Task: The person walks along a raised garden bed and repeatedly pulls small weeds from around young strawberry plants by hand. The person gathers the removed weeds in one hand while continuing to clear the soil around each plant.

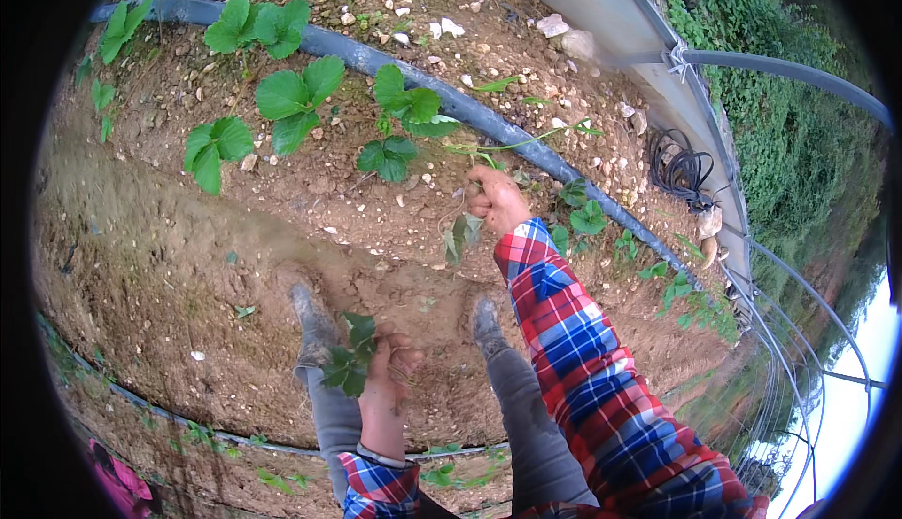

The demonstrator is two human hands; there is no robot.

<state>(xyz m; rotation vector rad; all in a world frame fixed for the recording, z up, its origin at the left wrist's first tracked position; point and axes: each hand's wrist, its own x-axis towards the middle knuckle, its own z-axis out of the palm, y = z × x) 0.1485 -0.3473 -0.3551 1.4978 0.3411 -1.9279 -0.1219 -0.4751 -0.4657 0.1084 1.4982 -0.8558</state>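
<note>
My right hand (499, 198) is low over the soil bed, its fingers closed on a wilted plant sprig (461, 234) whose limp leaves hang to the left. A thin green stem (518, 144) lies just above those fingers, across a dark irrigation pipe (465, 107). My left hand (394, 360) is held between my legs, curled around a bunch of dark green leaves (352, 357); its stems are mostly hidden by the fingers. Young strawberry plants (292, 100) grow along the pipe, and one small plant (387, 158) stands left of my right hand.
Muddy boots (487, 329) stand in the furrow. A metal sheet edging (655, 61) with arched greenhouse pipes (789, 71) borders the bed at right. Coiled black tubing (680, 170) lies beside it. Another pipe (275, 446) runs behind me. Pink clothing (120, 480) shows at lower left.
</note>
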